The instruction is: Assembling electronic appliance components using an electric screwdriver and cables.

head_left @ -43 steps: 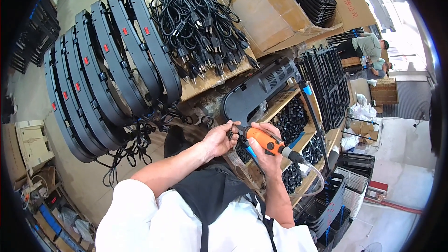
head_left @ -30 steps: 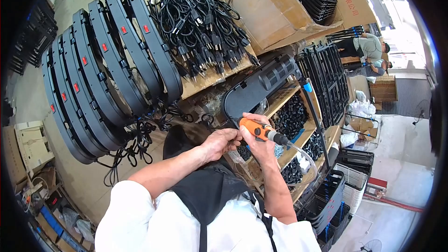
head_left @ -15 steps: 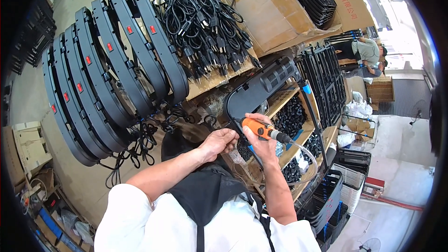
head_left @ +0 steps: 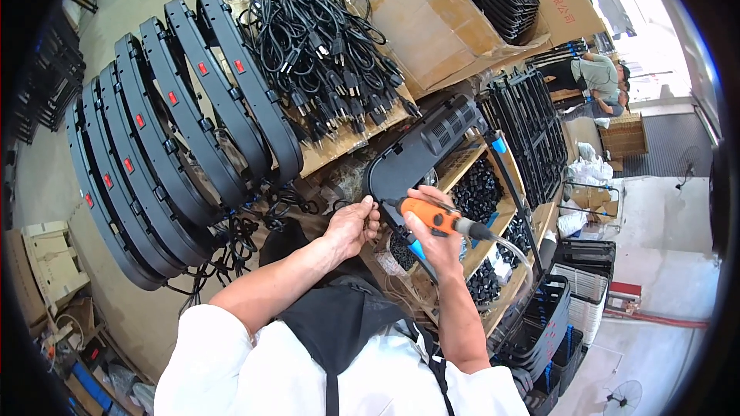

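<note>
My right hand is wrapped round an orange air screwdriver, whose dark nose points left. A clear hose runs from its back end. Close by the tool's nose, my left hand is closed, thumb and fingertips pressed together; whatever they pinch is too small to make out. Just beyond both hands lies a long black plastic housing with a rounded near end and vent slots toward its far end. The tool's nose is at the housing's near edge; I cannot tell whether it touches.
Black curved housings with red switches stand in a row at left, their cords hanging. Black power cords heap on cardboard beyond. A wooden tray holds small black parts at right. Behind are a large carton, stacked frames and two people.
My left fingertips have shifted a little left, away from the screwdriver's nose. The whole view has turned slightly. The right hand keeps its hold on the screwdriver.
</note>
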`<state>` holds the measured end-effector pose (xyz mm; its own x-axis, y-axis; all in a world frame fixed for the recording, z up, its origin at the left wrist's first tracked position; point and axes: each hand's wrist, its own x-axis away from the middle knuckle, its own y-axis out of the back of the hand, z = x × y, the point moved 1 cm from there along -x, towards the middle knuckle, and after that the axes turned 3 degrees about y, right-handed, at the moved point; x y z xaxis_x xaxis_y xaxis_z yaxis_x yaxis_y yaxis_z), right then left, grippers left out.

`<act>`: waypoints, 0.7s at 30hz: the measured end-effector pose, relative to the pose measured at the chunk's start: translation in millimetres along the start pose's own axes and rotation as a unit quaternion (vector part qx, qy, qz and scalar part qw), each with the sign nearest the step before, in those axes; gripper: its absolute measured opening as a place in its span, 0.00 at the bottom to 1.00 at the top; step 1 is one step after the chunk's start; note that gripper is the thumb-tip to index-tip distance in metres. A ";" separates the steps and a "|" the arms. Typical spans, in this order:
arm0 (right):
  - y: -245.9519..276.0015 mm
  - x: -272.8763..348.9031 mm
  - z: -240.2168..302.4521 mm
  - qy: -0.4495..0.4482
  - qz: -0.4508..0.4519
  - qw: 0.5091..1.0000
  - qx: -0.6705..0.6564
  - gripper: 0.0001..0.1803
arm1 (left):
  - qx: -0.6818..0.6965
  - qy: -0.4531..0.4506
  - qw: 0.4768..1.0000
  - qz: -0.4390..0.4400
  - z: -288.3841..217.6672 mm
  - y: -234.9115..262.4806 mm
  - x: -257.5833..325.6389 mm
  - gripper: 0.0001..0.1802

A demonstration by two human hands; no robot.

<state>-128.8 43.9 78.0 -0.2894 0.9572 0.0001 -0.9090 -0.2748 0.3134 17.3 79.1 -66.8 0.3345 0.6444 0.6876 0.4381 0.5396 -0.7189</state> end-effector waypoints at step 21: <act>49.9 -35.7 8.7 0.037 0.032 0.997 -0.061 0.30 | 0.022 -0.069 0.997 0.026 -9.7 -55.4 -31.3 0.14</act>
<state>-161.2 -3.2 101.8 -0.3647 0.9295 -0.0544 -0.9165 -0.3481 0.1969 -9.4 23.8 -47.4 0.2361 0.7398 0.6301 0.3844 0.5244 -0.7598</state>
